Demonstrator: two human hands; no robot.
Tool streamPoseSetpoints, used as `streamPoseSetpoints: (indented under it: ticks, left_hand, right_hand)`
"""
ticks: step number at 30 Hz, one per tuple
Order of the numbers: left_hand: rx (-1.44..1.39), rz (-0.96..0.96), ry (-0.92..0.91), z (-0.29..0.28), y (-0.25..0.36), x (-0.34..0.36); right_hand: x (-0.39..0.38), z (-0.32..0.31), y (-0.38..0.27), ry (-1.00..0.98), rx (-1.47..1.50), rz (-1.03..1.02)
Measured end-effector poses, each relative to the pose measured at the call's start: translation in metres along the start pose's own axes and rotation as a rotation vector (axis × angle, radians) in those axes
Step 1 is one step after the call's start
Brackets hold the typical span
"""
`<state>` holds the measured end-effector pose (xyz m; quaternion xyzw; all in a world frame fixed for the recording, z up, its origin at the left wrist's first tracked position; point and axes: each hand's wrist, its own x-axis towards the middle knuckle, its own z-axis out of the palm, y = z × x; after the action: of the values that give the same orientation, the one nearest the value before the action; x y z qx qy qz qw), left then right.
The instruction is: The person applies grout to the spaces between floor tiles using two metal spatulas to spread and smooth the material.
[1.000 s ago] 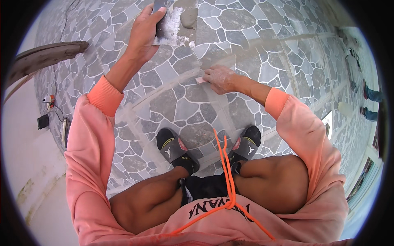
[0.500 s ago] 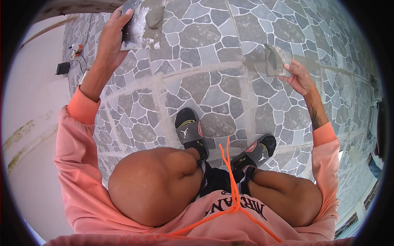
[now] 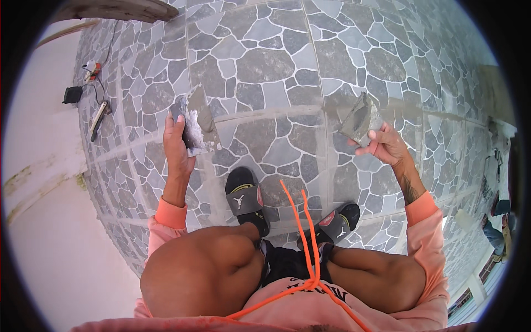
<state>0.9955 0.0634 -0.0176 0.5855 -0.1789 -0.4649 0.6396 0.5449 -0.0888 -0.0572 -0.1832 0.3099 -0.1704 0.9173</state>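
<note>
My left hand (image 3: 178, 146) is closed on the edge of a flat metal plate (image 3: 192, 135), thumb on top. Grey paste (image 3: 206, 118) is heaped along the plate's right side. Across from it, my right hand (image 3: 387, 145) grips a squarish flat scraper (image 3: 359, 120) by its lower right corner. Wet grey paste coats the scraper's face. Both tools are held apart, over the stone-patterned tile floor (image 3: 271, 55). A darker grey smear (image 3: 412, 108) follows the tile joint to the right of the scraper.
My sandalled feet (image 3: 243, 193) are below the hands. By the left wall lie a power strip (image 3: 95, 69), a black adapter (image 3: 72, 95), cords and a long pale-handled tool (image 3: 98, 120). A wooden beam (image 3: 121, 9) crosses the upper left. Assorted items (image 3: 498, 238) lie far right.
My left hand has brought the plate down and to the right, closer to me. The right hand has come lower and to the left, its scraper now tilted.
</note>
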Motion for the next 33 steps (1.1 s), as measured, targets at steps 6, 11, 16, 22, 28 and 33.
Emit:
streamPoseSetpoints:
  ticks: [6, 11, 16, 22, 28, 33]
  left_hand:
    - [0.008, -0.118, 0.026, 0.010, -0.027, 0.004]
    - [-0.014, -0.128, -0.035, 0.044, -0.033, 0.020]
    - [-0.090, -0.174, -0.108, 0.088, -0.045, 0.019]
    - [-0.244, -0.322, -0.197, 0.125, -0.054, 0.013]
    - [-0.412, -0.424, -0.233, 0.158, -0.053, 0.001]
    - [-0.360, -0.320, -0.234, 0.166, -0.053, -0.002]
  right_hand:
    - [0.000, 0.001, 0.010, -0.030, 0.033, -0.060]
    - [0.013, 0.044, 0.002, -0.058, 0.151, -0.031]
    - [0.017, 0.090, -0.005, 0.074, -0.336, -0.253]
    - [0.018, 0.139, 0.004, 0.150, -1.429, -0.979]
    - [0.011, 0.137, 0.011, 0.094, -1.587, -1.135]
    - [0.005, 0.125, 0.020, 0.080, -1.809, -1.193]
